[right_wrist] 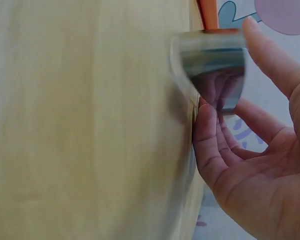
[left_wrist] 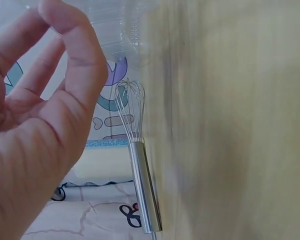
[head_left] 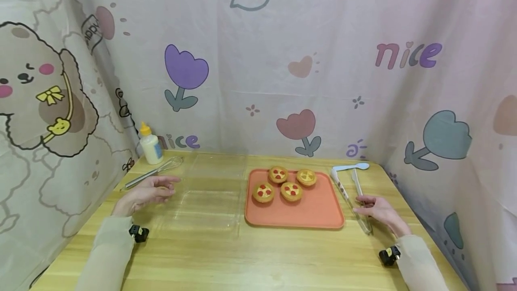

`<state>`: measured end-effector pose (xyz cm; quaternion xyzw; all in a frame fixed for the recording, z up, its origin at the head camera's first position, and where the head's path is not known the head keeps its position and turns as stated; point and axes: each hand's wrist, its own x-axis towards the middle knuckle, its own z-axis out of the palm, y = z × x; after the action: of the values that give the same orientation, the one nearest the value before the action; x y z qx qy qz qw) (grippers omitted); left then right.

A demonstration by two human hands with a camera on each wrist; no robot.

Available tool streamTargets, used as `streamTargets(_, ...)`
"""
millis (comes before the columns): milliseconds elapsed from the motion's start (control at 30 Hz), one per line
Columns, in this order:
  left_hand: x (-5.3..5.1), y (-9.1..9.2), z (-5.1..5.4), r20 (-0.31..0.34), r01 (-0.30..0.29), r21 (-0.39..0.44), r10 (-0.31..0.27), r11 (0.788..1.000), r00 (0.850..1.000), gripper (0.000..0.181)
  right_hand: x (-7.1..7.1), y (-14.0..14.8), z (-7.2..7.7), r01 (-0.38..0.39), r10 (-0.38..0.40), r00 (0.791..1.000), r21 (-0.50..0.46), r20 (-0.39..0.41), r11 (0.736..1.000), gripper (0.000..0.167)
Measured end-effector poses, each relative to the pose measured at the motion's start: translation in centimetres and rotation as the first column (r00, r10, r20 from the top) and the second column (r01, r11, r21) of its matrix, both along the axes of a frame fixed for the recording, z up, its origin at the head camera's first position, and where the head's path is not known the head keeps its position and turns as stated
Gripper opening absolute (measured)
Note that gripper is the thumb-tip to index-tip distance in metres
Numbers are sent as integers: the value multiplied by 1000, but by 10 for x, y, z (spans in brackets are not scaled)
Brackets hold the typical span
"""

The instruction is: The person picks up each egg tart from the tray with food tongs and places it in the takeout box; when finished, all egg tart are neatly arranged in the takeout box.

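My right hand (head_left: 377, 210) is at the tongs (head_left: 365, 225), the thumb at one arm and the fingers at the other. In the right wrist view, the bent metal end of the tongs (right_wrist: 215, 72) sits between the thumb and the curled fingers. The two arms of the tongs stand spread apart. Over the table on the left, my left hand (head_left: 151, 192) holds nothing, its fingers loosely bent. It is between a metal whisk (head_left: 151, 173) and a clear plastic container (head_left: 210, 208). The whisk handle (left_wrist: 146, 187) also shows in the left wrist view.
An orange-pink tray (head_left: 295, 218) carries several small tarts, among them one with red topping (head_left: 263, 192) and one with yellow topping (head_left: 306, 177). A pale blue spoon (head_left: 351, 166) lies at the back right. A bottle with an orange nozzle (head_left: 151, 148) stands at the back left.
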<state>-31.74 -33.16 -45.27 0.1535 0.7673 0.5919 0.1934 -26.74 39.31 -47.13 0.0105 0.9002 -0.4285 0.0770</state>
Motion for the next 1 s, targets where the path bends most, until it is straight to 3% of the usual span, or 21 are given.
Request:
streamTargets(200,0,1,0,0,4,-5,-4,1000,1000,61,0,-2,-1,1,-1,1000,20,-26,1000,72)
streamTargets(633,2,1,0,-8,6,2,-6,1000,1000,56,-2,-8,6,29,-33,998,-108,-43,994,70)
streamTargets(900,2,-1,-2,-6,14,14,-14,1000,1000,55,-4,-18,10,29,-35,992,-49,-122,998,68)
streamTargets(1000,1,-1,-4,-4,10,24,-10,1000,1000,54,-4,-23,11,15,-27,989,-84,-144,996,66)
